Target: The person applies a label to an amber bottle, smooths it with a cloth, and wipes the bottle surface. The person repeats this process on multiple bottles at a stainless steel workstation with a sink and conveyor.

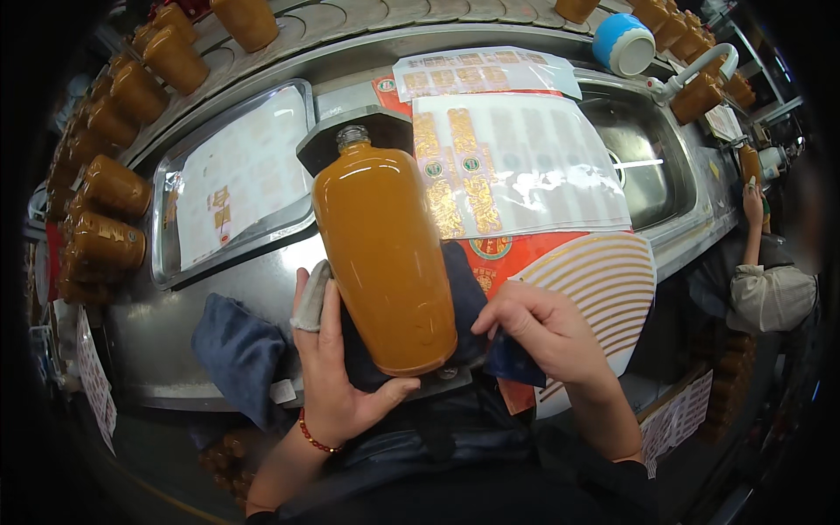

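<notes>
A glossy ochre-brown bottle (pixel 381 254) lies tilted, its threaded neck at a dark angular support (pixel 319 144) and its base toward me. My left hand (pixel 337 376) cradles the bottle's lower left side, with fingers along the wall and thumb by the base. A grey fabric cover wraps one of its fingers. To the right of the base, apart from the bottle, my right hand (pixel 547 332) is curled with its fingers pinched on a dark blue flat piece (pixel 514 360). Sheets of gold decals (pixel 534 162) lie beyond it, and a fan-shaped sheet of gold stripes (pixel 604 289) is beside it.
On the left are a metal tray (pixel 157 236) with a decal sheet and a bunched blue cloth (pixel 232 350). Several brown bottles (pixel 109 241) line the left and back. A sink (pixel 691 175) with a white faucet (pixel 700 66) lies right, near another person's arm (pixel 754 219).
</notes>
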